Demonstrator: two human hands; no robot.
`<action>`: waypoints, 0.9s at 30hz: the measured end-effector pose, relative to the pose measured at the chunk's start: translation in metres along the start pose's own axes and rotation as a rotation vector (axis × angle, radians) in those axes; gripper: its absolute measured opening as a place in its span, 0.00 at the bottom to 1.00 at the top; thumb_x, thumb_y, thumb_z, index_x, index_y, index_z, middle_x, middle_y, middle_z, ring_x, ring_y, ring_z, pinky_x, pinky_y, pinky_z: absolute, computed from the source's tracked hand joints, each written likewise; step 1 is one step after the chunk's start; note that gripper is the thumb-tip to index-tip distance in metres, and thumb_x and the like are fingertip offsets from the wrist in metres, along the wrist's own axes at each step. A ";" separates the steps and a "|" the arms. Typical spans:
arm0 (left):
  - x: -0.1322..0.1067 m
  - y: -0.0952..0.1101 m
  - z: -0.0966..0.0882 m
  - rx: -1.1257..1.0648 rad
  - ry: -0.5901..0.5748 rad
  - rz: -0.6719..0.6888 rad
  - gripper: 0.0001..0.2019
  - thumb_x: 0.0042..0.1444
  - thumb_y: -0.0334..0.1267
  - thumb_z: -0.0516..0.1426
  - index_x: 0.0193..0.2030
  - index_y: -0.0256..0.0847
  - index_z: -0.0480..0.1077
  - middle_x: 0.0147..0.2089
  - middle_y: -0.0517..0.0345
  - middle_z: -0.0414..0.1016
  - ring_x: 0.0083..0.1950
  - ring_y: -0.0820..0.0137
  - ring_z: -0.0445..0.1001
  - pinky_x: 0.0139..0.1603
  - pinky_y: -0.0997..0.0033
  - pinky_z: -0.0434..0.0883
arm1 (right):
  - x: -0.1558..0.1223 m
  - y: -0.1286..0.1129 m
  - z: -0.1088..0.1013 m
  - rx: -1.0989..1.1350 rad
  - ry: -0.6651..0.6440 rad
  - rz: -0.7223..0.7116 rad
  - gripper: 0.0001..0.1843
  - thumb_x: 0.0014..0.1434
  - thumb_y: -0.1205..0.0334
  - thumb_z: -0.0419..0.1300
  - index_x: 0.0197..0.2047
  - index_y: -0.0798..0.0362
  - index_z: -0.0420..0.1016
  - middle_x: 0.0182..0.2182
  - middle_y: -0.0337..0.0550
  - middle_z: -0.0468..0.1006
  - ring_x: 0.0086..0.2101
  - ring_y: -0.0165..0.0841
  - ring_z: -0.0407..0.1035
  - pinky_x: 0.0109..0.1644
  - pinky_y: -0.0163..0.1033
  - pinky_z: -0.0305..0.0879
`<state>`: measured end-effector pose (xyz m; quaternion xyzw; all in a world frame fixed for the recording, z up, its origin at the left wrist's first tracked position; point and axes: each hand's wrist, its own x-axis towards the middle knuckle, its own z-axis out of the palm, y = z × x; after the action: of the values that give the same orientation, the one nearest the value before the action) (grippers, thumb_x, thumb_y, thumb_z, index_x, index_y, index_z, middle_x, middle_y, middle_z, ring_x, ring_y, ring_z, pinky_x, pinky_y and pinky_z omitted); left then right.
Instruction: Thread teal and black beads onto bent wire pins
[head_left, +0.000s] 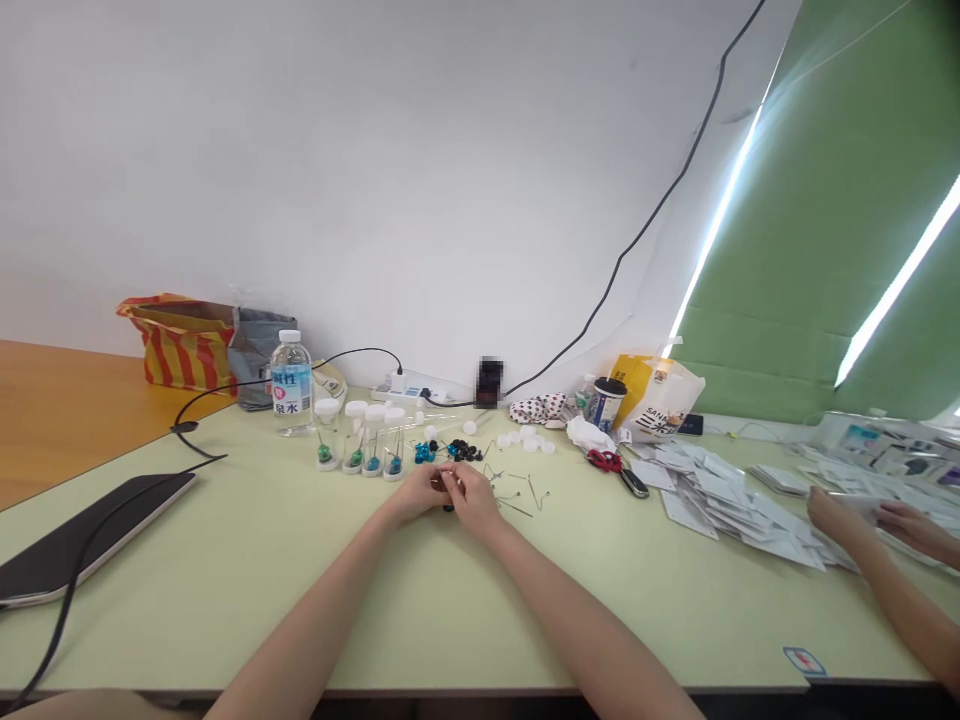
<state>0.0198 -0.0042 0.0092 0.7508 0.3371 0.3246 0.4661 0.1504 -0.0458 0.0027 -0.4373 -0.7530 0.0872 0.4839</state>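
Our left hand [417,491] and right hand [472,498] closed together on a tiny piece [445,481], too small to tell, with bent wires [517,490] just beside them and open pale green surface [300,560] reaching toward the near edge.

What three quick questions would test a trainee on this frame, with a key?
1. True or false: the clear plastic water bottle stands left of the white-capped clear vials.
2. Fill in the blank: the row holds ___ white-capped clear vials.
3. Which lies nearest the person's left hand and right hand: A, thin bent metal wires; B, red-handled scissors; C, white paper packets?

Key: 1 true; 2 four; 3 A.
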 end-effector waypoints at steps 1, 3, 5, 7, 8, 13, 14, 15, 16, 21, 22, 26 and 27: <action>-0.001 0.002 0.000 0.002 -0.022 -0.004 0.13 0.38 0.37 0.58 0.33 0.35 0.68 0.28 0.57 0.70 0.32 0.67 0.69 0.33 0.70 0.66 | 0.000 0.002 0.001 0.003 0.002 0.005 0.16 0.61 0.58 0.44 0.42 0.51 0.70 0.35 0.44 0.73 0.36 0.32 0.66 0.41 0.35 0.62; -0.003 0.005 -0.004 -0.016 -0.071 -0.016 0.15 0.38 0.38 0.58 0.35 0.35 0.68 0.30 0.56 0.71 0.34 0.67 0.69 0.35 0.69 0.67 | 0.001 0.003 0.002 0.017 0.018 0.017 0.17 0.61 0.58 0.42 0.41 0.52 0.70 0.34 0.44 0.74 0.35 0.31 0.67 0.39 0.34 0.62; -0.006 0.006 -0.012 -0.074 -0.133 -0.013 0.16 0.40 0.37 0.57 0.38 0.36 0.67 0.33 0.56 0.70 0.34 0.69 0.68 0.36 0.71 0.66 | 0.000 0.001 0.003 0.023 0.032 0.033 0.17 0.61 0.58 0.42 0.40 0.53 0.70 0.33 0.44 0.74 0.32 0.30 0.67 0.35 0.33 0.62; -0.009 0.006 -0.022 -0.131 -0.168 -0.045 0.17 0.41 0.34 0.55 0.42 0.38 0.66 0.38 0.56 0.69 0.31 0.73 0.67 0.33 0.73 0.65 | -0.003 -0.002 0.002 0.019 0.040 0.050 0.16 0.61 0.58 0.43 0.39 0.53 0.69 0.32 0.43 0.73 0.28 0.28 0.65 0.32 0.32 0.61; -0.009 0.005 -0.028 -0.142 -0.172 -0.071 0.19 0.41 0.33 0.54 0.44 0.39 0.65 0.40 0.56 0.68 0.30 0.75 0.66 0.31 0.74 0.65 | -0.005 -0.004 0.001 0.017 0.034 0.054 0.15 0.60 0.58 0.43 0.39 0.53 0.69 0.32 0.42 0.73 0.26 0.28 0.64 0.31 0.31 0.60; 0.012 0.005 -0.037 0.045 0.038 -0.061 0.14 0.47 0.38 0.51 0.42 0.40 0.63 0.41 0.56 0.67 0.28 0.75 0.64 0.29 0.74 0.64 | -0.024 -0.008 -0.015 0.058 -0.053 0.053 0.13 0.59 0.58 0.46 0.38 0.54 0.69 0.27 0.39 0.70 0.23 0.25 0.61 0.28 0.30 0.58; 0.021 0.004 -0.035 0.122 0.096 -0.035 0.11 0.47 0.39 0.51 0.39 0.39 0.64 0.39 0.56 0.67 0.29 0.74 0.64 0.30 0.74 0.64 | -0.028 -0.007 -0.019 0.076 -0.070 0.062 0.13 0.59 0.57 0.47 0.38 0.54 0.69 0.27 0.40 0.70 0.23 0.25 0.61 0.28 0.29 0.58; 0.033 0.004 -0.033 0.207 0.127 -0.002 0.10 0.48 0.40 0.51 0.37 0.39 0.64 0.38 0.57 0.67 0.29 0.73 0.65 0.31 0.73 0.64 | -0.032 -0.006 -0.023 0.091 -0.079 0.061 0.13 0.59 0.57 0.48 0.38 0.54 0.69 0.26 0.39 0.70 0.22 0.25 0.60 0.26 0.29 0.57; 0.045 0.003 -0.030 0.296 0.167 0.022 0.10 0.48 0.39 0.51 0.37 0.39 0.64 0.37 0.57 0.67 0.29 0.73 0.66 0.32 0.73 0.65 | -0.034 -0.005 -0.026 0.095 -0.075 0.063 0.13 0.58 0.56 0.49 0.38 0.54 0.70 0.26 0.39 0.70 0.22 0.25 0.60 0.26 0.29 0.57; 0.105 0.003 -0.012 0.811 0.288 0.093 0.11 0.49 0.35 0.51 0.40 0.38 0.65 0.44 0.49 0.64 0.46 0.63 0.65 0.45 0.65 0.63 | -0.039 -0.006 -0.032 0.090 0.000 0.042 0.17 0.61 0.57 0.45 0.34 0.53 0.72 0.22 0.39 0.71 0.23 0.26 0.63 0.29 0.30 0.59; 0.115 0.004 -0.008 0.904 0.287 0.075 0.12 0.49 0.35 0.51 0.42 0.37 0.64 0.45 0.47 0.64 0.48 0.61 0.64 0.46 0.64 0.62 | -0.038 -0.007 -0.032 0.096 0.009 0.039 0.17 0.61 0.57 0.45 0.34 0.53 0.73 0.22 0.39 0.71 0.23 0.26 0.64 0.30 0.30 0.60; 0.145 0.005 0.007 1.120 0.232 -0.048 0.16 0.52 0.38 0.50 0.47 0.34 0.63 0.48 0.40 0.63 0.51 0.55 0.61 0.42 0.61 0.64 | -0.036 -0.010 -0.030 0.111 0.024 0.047 0.19 0.61 0.57 0.44 0.31 0.53 0.73 0.23 0.42 0.73 0.26 0.28 0.68 0.32 0.31 0.63; 0.150 0.004 0.010 1.149 0.226 -0.065 0.16 0.53 0.38 0.50 0.47 0.33 0.62 0.49 0.39 0.63 0.51 0.54 0.61 0.42 0.60 0.64 | -0.037 -0.010 -0.030 0.104 0.021 0.070 0.18 0.61 0.57 0.45 0.31 0.53 0.74 0.22 0.41 0.73 0.25 0.28 0.67 0.31 0.31 0.63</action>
<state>0.1129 0.1114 0.0352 0.8331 0.5295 0.1533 -0.0449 0.1740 -0.0878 -0.0001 -0.4385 -0.7267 0.1384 0.5104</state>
